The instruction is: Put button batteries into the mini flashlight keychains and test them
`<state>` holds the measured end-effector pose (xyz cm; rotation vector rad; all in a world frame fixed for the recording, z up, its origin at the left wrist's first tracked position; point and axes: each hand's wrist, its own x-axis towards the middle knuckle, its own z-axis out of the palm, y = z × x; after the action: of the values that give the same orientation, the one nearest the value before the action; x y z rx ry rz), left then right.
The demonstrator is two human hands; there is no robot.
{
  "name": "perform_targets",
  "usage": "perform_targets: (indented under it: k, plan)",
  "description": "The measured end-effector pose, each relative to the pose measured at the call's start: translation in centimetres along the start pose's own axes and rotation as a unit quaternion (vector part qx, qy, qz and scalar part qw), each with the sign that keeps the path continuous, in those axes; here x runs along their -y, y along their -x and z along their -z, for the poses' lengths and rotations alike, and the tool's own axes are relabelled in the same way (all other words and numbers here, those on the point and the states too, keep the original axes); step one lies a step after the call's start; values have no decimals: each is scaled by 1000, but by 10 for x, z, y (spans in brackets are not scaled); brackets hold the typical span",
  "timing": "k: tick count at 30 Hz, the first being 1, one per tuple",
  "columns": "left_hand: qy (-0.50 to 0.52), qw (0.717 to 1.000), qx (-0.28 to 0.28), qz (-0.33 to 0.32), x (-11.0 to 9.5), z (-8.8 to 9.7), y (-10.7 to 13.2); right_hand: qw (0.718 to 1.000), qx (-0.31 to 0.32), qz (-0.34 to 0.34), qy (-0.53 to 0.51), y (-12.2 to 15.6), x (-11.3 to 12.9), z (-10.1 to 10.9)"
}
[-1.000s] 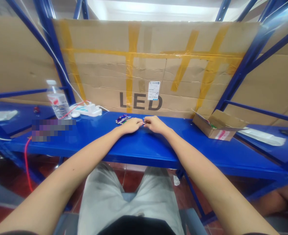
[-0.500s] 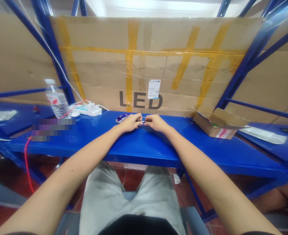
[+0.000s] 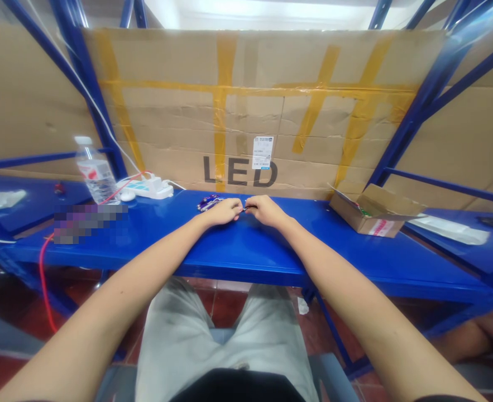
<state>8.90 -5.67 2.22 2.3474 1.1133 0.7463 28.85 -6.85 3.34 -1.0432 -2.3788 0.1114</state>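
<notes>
My left hand is closed in a pinch over the blue table. What its fingertips hold is mostly hidden. Close beside it, my right hand is also closed, pinching a small thin dark piece that points toward the left fingertips. The piece is too small to name. Behind my left hand lies a little pile of shiny blue and silvery items, partly covered by the hand.
An open cardboard box with something green inside stands at right. At left are a water bottle, a white power strip, a red cable and a pixelated patch. A large cardboard sheet closes off the back.
Both hands stay in nearly the same place, with small finger shifts. The bright bit that showed between the fingertips is now less visible, and the dark piece at my right fingers shows more.
</notes>
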Motion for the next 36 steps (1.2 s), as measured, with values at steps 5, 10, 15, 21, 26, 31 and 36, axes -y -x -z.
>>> perform_targets:
  k: [5, 10, 15, 21, 26, 31, 36]
  plan:
    - [104, 992, 44, 54, 9, 0, -5, 999, -14, 19, 26, -1, 1, -1]
    - [153, 986, 48, 54, 12, 0, -5, 1000, -15, -7, -22, 0, -2, -3]
    - [148, 985, 41, 79, 5, 2, -3, 999, -14, -34, -36, -2, -4, 1]
    - [-23, 1000, 4, 3, 7, 8, 1, 996, 49, -76, -14, 1, -1, 9]
    - [-224, 974, 18, -43, 8, 15, 7, 991, 105, -88, -6, 2, 2, 7]
    - [-322, 939, 37, -116, 6, 15, 6, 987, 136, -81, 1, 1, 2, 6]
    - [-365, 909, 49, -194, 5, 14, 3, 986, 143, -82, 5, 2, 5, 7]
